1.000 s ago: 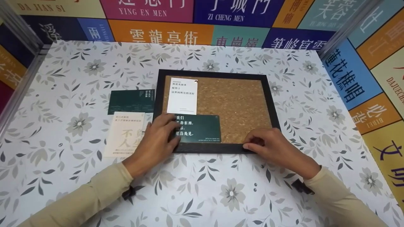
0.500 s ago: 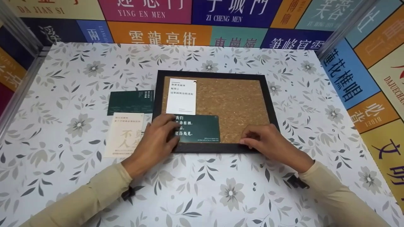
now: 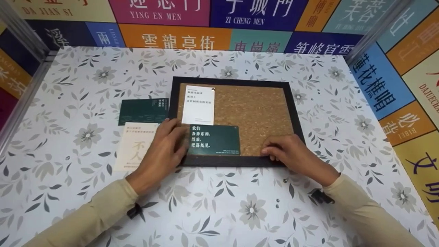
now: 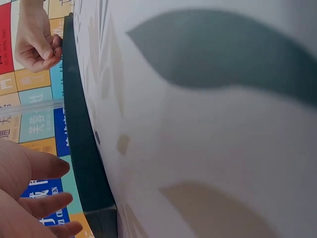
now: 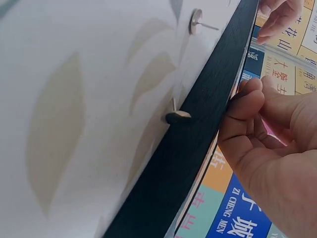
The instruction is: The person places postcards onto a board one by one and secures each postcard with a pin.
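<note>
In the head view a black-framed cork board (image 3: 264, 116) lies on the table. A white card (image 3: 199, 106) is on its upper left, with a small dark tack (image 3: 213, 89) at the card's top right corner. A green card (image 3: 216, 140) lies below it on the cork. My left hand (image 3: 159, 149) rests at the frame's lower left, fingers loosely bent, holding nothing visible. Over the lower right frame edge is my right hand (image 3: 289, 151), thumb and finger pinched together. In the left wrist view a tiny dark speck shows at the right hand's (image 4: 39, 47) fingertips, too small to identify.
Another green card (image 3: 142, 111) and a cream card (image 3: 132, 144) lie left of the board, the latter partly behind my left hand. In the right wrist view, two loose thumbtacks, one pin sideways (image 5: 196, 22) and one pin up (image 5: 177, 117), lie on the floral tablecloth (image 3: 212, 212).
My left hand has drawn back leftward off the green card, baring its printed lines. My right hand has shifted slightly left along the frame's lower edge, still pinched. Board and cards keep their places.
</note>
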`<state>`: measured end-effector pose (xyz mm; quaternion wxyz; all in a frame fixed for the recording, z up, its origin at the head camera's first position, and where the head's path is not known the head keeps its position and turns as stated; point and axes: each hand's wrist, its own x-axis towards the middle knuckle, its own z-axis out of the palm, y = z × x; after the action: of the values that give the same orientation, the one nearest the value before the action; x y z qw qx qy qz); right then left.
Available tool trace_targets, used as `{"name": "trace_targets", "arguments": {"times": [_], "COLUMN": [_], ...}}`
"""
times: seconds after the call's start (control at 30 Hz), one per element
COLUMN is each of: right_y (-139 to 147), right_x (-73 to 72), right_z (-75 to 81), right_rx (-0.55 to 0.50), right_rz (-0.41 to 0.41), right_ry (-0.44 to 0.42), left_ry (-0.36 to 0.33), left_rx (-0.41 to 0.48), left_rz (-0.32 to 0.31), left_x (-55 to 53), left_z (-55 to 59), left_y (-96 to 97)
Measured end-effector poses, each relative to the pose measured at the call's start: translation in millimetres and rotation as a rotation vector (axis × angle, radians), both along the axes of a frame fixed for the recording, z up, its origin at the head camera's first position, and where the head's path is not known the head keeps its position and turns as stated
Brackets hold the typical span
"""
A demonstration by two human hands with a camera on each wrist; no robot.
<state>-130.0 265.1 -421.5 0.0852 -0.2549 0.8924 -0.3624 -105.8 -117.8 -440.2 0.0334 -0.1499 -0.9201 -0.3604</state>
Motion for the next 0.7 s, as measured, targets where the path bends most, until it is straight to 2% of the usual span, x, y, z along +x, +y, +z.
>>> {"name": "trace_targets", "arguments": {"times": [0.23,0.47,0.53,0.63,0.7], "right_y": [-1,-4,-5,-7,-8], "right_x": [-0.9,-2.9,-3.4,-4.2,-5.0], "right_z": [-0.7,-1.4,-0.6,0.8,1.5], "right_rx": [-0.013,0.004,0.006,0.004,0.0], "right_rz": [-0.001,-0.011,-0.02,-0.033,-0.037], "right_ry": [0.034,0.095,0.092,0.091,0.096], "left_ry": [0.022,0.003,-0.013,-0.035,-0.054], "left_rx": [0.013,0.056,0.052,0.048,0.041], "left_rz": [0.029,0.032,0.03,0.03,0.029], "left_x": [-1.1,-11.9,-13.6,-13.3,-9.6], "left_z": [-4.3,-34.0,-37.0,-34.5,-23.3], "left_y": [-8.1,-17.5,-18.8,-18.7,-16.7]}}
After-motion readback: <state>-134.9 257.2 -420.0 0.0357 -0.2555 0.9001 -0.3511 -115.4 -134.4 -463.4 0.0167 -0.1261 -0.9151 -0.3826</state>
